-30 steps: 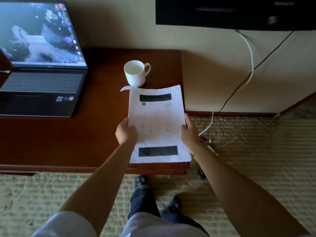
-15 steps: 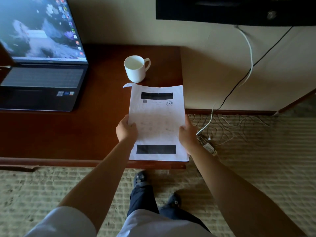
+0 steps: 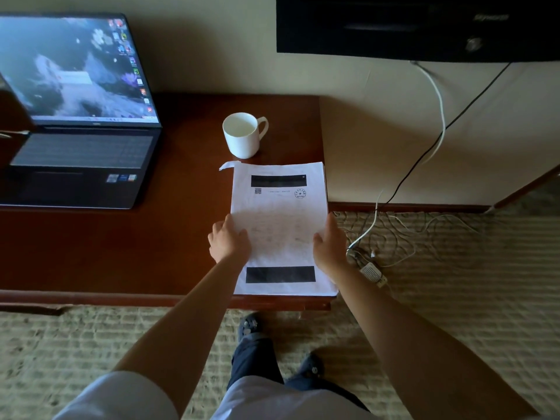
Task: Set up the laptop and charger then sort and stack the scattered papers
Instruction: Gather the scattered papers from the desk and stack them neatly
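Two hands bracket one white stack of printed papers lying on the dark red-brown wooden surface, at its right front corner. The left hand grips the stack's left long edge, fingers curled over onto the top sheet; the right hand does the same at the right long edge, thumb on top. The stack's long axis runs away from the person, toward the white ceramic mug just beyond its far end. One stray corner of a sheet pokes out at the far left. Both hands sit about equally near, roughly at mid-length, so a squeeze inward should square the sides. The right edge lies very close to the surface's edge and could slip off. The open dark laptop, screen lit, stands well apart to the left.
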